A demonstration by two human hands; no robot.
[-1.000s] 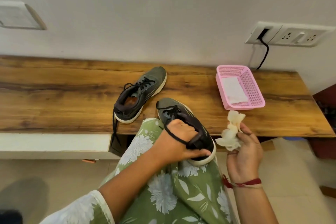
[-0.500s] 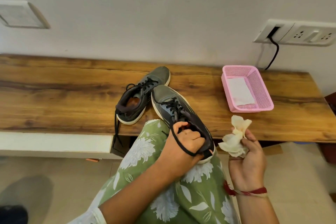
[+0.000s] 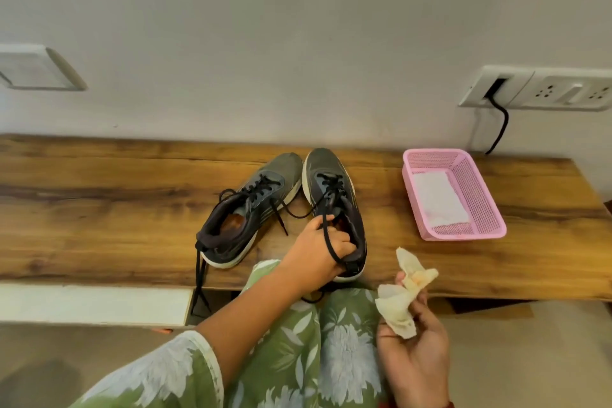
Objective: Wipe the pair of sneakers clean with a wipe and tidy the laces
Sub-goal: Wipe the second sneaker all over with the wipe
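The pair of sneakers was dark grey with black laces and pale soles. The right sneaker (image 3: 326, 169) stood sole-down on the wooden bench (image 3: 99, 195), toe toward the wall and heel at the front edge. The left hand (image 3: 314, 252) gripped its heel, fingers curled into the collar, and a black lace looped across the knuckles. Just beside it lay the left sneaker (image 3: 281, 172), angled so the two toes nearly met while the heels spread apart. Its laces were loose, and one lace (image 3: 198, 278) hung over the front edge of the bench.

Half a second earlier the held sneaker had been tilted over the knee, with only its toe reaching the bench beside the other shoe. A second earlier it had sat lower on the lap. By this moment it had been moved forward and stood level on the wood. The right hand (image 3: 417, 354) had stayed by the knee, palm up, fingers closed around a crumpled, yellowish-stained wipe (image 3: 402, 305) that stuck up above them.

To the right on the bench, well apart from the shoes, sat a pink mesh basket (image 3: 463, 236) holding a folded white wipe (image 3: 437, 199). Behind it a black cable (image 3: 500, 129) ran down from a wall socket (image 3: 546, 93). The left forearm crossed a knee in green floral cloth (image 3: 298, 358), which hid part of the bench's front edge.
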